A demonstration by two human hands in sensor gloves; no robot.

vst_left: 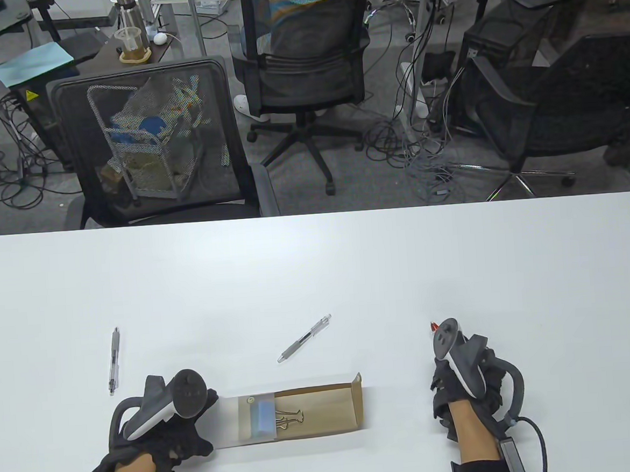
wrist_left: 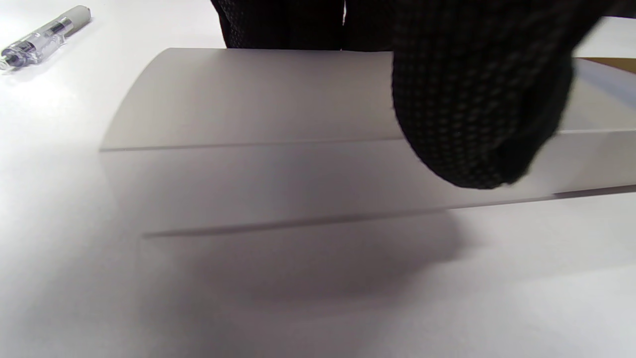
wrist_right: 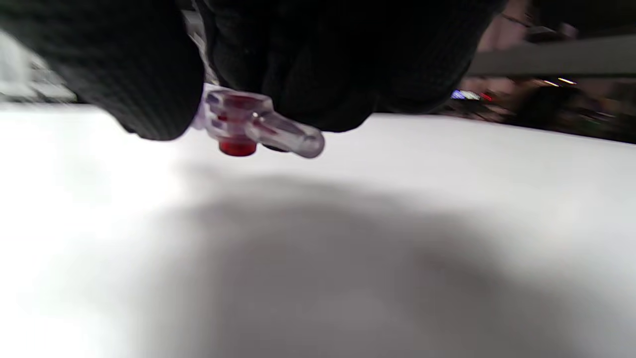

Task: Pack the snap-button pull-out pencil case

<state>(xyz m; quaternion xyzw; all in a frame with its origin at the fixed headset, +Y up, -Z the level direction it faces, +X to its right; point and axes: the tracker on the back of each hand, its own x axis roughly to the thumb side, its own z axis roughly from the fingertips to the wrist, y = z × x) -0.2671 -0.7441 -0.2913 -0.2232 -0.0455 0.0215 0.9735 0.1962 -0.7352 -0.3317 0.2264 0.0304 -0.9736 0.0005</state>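
The pull-out pencil case (vst_left: 295,415) lies near the front edge, its brown drawer (vst_left: 327,410) slid out to the right of the frosted sleeve (vst_left: 247,421). A blue eraser (vst_left: 264,418) and a binder clip (vst_left: 291,418) lie in the drawer. My left hand (vst_left: 190,417) holds the sleeve's left end; in the left wrist view my fingers (wrist_left: 477,99) rest on the sleeve (wrist_left: 258,94). My right hand (vst_left: 460,382) grips a clear pen with a red end (wrist_right: 253,127), its tip showing in the table view (vst_left: 434,326).
A clear pen (vst_left: 114,360) lies at the left, also seen in the left wrist view (wrist_left: 44,35). A grey pen (vst_left: 304,338) lies beyond the case. Office chairs (vst_left: 152,145) stand past the table's far edge (vst_left: 313,214).
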